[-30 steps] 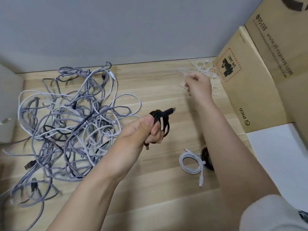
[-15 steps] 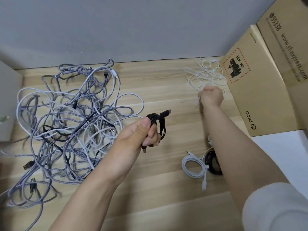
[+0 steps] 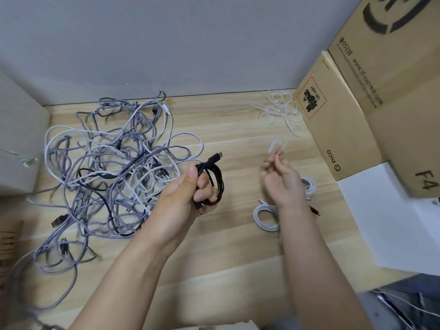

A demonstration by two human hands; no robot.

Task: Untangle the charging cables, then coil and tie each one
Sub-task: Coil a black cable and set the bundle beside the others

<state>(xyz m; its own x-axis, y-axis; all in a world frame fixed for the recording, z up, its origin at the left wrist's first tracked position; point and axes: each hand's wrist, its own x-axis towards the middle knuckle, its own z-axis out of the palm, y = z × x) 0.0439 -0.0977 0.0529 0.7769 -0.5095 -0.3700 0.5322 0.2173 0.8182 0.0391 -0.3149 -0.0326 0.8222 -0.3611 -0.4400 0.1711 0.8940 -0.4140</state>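
Observation:
My left hand [image 3: 188,194] grips a coiled black cable [image 3: 215,177] above the wooden table, one plug sticking up to the right. My right hand [image 3: 282,177] pinches a white zip tie [image 3: 276,147] between its fingertips, held a little to the right of the coil. A big tangle of grey, white and black cables [image 3: 107,172] lies on the left of the table. A pile of white zip ties [image 3: 278,110] sits at the back right. A coiled white cable [image 3: 265,216] lies beside my right wrist, and another coil [image 3: 309,185] is partly hidden behind that hand.
Cardboard boxes [image 3: 352,108] stand at the right edge, with a white surface [image 3: 381,222] in front of them. A pale box [image 3: 19,144] stands at the far left. The grey wall [image 3: 166,44] closes the back of the wooden table [image 3: 238,139].
My right hand has drawn back from the zip tie pile toward me, carrying one tie. My left hand keeps holding the black coil in about the same place.

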